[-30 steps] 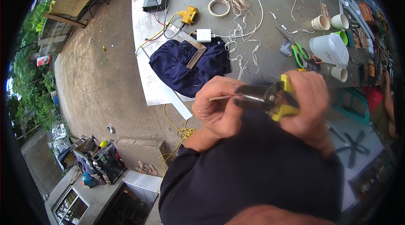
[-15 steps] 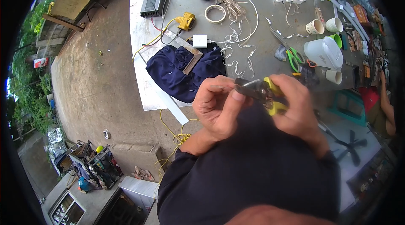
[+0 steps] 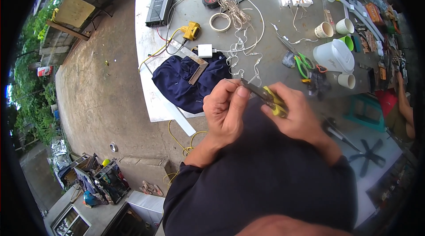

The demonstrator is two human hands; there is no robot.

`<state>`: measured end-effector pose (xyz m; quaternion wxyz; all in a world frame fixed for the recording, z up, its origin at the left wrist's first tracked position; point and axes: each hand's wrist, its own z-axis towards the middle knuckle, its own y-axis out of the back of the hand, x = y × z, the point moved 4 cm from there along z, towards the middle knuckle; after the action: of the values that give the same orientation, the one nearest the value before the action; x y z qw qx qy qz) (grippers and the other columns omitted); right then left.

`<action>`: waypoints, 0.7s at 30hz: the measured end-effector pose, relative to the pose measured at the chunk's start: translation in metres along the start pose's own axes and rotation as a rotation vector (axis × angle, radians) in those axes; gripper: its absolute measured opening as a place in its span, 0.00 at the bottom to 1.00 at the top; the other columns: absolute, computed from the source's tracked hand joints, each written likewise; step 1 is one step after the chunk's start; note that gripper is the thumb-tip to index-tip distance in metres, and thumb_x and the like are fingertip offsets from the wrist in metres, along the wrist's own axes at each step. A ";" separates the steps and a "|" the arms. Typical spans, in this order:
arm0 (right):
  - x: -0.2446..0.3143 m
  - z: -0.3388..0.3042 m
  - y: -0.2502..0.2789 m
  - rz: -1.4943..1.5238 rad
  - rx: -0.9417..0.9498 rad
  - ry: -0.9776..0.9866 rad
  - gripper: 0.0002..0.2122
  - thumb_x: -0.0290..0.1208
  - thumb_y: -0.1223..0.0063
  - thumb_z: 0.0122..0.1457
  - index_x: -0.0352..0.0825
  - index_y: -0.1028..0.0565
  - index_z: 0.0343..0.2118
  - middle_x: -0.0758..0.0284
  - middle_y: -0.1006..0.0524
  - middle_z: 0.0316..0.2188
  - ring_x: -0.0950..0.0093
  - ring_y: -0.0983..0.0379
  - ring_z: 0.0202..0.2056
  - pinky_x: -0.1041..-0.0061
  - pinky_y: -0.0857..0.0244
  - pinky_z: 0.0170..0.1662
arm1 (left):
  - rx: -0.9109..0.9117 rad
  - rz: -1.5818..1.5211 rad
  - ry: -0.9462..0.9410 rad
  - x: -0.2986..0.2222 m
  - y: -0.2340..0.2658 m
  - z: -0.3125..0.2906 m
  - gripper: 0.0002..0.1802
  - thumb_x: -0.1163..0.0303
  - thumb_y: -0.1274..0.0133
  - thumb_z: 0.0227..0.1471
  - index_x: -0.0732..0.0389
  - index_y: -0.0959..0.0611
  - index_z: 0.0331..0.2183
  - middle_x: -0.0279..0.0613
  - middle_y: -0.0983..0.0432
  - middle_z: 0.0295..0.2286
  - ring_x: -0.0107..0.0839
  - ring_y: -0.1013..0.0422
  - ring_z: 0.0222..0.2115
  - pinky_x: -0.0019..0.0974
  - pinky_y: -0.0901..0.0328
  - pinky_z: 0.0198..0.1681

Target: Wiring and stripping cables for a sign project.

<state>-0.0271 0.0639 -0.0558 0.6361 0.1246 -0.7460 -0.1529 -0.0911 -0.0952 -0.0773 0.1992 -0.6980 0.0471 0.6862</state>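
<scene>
My right hand (image 3: pixel 294 114) is wrapped round the yellow handles of wire strippers (image 3: pixel 259 92), whose dark jaws point left. At the jaw tips, my left hand (image 3: pixel 223 114) pinches a thin wire (image 3: pixel 231 81) between thumb and fingers. The wire's ends are too small to make out. Both hands are above my lap at the table's near edge. Just beyond them, a string of small white light modules (image 3: pixel 257 65) trails over the tabletop. A bundled navy cloth (image 3: pixel 172 81) lies beyond my left hand, with a metal try square (image 3: pixel 198 72) on it.
On the metal table (image 3: pixel 283 10) are a white adapter (image 3: pixel 205 51), a yellow connector (image 3: pixel 191 30), a black power supply (image 3: pixel 159 9), a tape roll (image 3: pixel 220 22), green-handled scissors (image 3: pixel 304 64), a white pitcher (image 3: pixel 332 57) and several cups. Another person's arm (image 3: pixel 402 103) shows at far right.
The wire strippers' handles have come together in my right hand, and that hand has shifted left. The jaws have closed at my left fingertips. The view has shifted slightly.
</scene>
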 end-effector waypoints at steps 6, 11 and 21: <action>-0.036 -0.007 0.000 0.094 0.028 -0.029 0.12 0.26 0.39 0.54 0.29 0.30 0.37 0.51 0.28 0.25 0.52 0.30 0.27 0.64 0.37 0.31 | 0.035 -0.009 0.063 0.013 -0.016 0.002 0.08 0.75 0.50 0.64 0.68 0.25 0.31 0.29 0.29 0.25 0.15 0.41 0.24 0.22 0.45 0.27; -0.063 -0.021 0.003 0.189 0.085 -0.068 0.14 0.29 0.38 0.56 0.29 0.31 0.38 0.53 0.28 0.25 0.57 0.31 0.26 0.66 0.37 0.32 | 0.080 0.045 0.132 0.025 -0.029 -0.003 0.08 0.73 0.49 0.64 0.67 0.24 0.32 0.29 0.29 0.27 0.13 0.41 0.26 0.21 0.44 0.28; -0.086 -0.038 0.015 0.499 0.174 -0.155 0.15 0.33 0.37 0.58 0.30 0.29 0.41 0.66 0.29 0.24 0.78 0.34 0.26 0.73 0.38 0.31 | -0.028 -0.006 0.228 0.019 -0.063 -0.012 0.07 0.73 0.46 0.63 0.67 0.22 0.34 0.28 0.27 0.28 0.13 0.39 0.26 0.20 0.46 0.29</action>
<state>0.0247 0.1077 -0.1228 0.5821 -0.0207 -0.8103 0.0641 -0.0572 -0.0382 -0.0825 0.1849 -0.7742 0.0578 0.6025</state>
